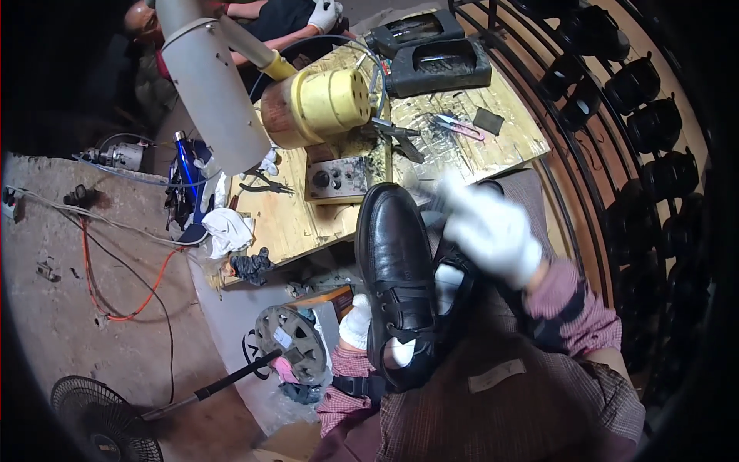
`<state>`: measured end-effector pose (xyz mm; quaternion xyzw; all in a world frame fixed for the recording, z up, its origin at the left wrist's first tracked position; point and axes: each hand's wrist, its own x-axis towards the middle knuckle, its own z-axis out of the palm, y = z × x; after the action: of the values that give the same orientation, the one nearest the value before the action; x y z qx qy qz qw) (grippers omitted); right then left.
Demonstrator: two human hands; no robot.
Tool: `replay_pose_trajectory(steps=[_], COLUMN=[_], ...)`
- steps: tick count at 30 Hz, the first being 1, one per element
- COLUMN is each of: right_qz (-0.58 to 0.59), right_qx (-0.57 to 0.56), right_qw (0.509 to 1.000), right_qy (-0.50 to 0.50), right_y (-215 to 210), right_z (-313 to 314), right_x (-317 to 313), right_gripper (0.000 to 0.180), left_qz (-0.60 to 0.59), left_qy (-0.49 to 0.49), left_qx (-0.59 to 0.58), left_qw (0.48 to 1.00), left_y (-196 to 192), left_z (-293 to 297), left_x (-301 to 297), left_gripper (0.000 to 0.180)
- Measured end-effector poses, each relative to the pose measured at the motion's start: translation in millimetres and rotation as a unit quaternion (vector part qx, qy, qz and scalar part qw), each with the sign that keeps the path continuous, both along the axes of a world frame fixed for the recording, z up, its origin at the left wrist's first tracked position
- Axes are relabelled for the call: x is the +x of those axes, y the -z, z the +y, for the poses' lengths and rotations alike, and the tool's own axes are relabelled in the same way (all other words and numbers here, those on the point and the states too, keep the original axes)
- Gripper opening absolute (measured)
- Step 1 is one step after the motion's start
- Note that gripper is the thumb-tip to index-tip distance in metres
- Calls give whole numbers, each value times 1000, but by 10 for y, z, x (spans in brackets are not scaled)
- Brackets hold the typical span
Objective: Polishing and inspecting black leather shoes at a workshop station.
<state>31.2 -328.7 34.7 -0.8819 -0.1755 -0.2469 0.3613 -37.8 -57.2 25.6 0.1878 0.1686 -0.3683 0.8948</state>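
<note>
Right now a black leather shoe (396, 269) lies at picture centre over the person's lap, toe toward twelve o'clock. The left hand (358, 322), white-gloved, is pushed inside it from seven o'clock, fingers hidden, so how tightly they curl cannot be told. The right hand (486, 229), also gloved, is blurred at the shoe's three o'clock side, fingers loosely spread, gripping nothing visible. It looks like a working or checking pass along the upper; the next move needs steady bracing from within. Beyond, at twelve, a wooden bench (493, 146) carries a yellow drum machine (319, 104).
</note>
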Motion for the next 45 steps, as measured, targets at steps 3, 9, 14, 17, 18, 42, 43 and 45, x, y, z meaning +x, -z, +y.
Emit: replay_pose_trajectory(steps=[3,9,14,17,18,42,43,45], right_qz=[28,-54,88,28,74,397,392,353], right_qx=[-35,-120,-16,-184,-233,358,472,648], right_qw=[999,988,984,983,968,836,781,668], right_qy=[-15,-80,-154,-7,60,124,121,100], right_y=[-54,-76,-57,187,293,458,357,148], right_z=[113,106,106,-67,-178,-78,-174,-328], right_x=[-251,-150,-252,37,283,-1147,-1189,-1252], right_gripper=[61,35,42,30,37,89,88,85], left_qz=[66,137,55,18,30,-87,-81,-112], left_qy=[31,-5,-11,59,62,-11,-25,-6], left_qx=[-61,-236,71,148,165,71,95,91], left_qw=[996,962,996,987,984,994,992,990], left_y=[-71,-72,168,380,443,308,321,382], left_z=[-49,-161,13,117,137,112,179,241], left_x=[86,101,-38,-23,-7,263,269,320], left_gripper=[79,58,46,49,50,90,84,71])
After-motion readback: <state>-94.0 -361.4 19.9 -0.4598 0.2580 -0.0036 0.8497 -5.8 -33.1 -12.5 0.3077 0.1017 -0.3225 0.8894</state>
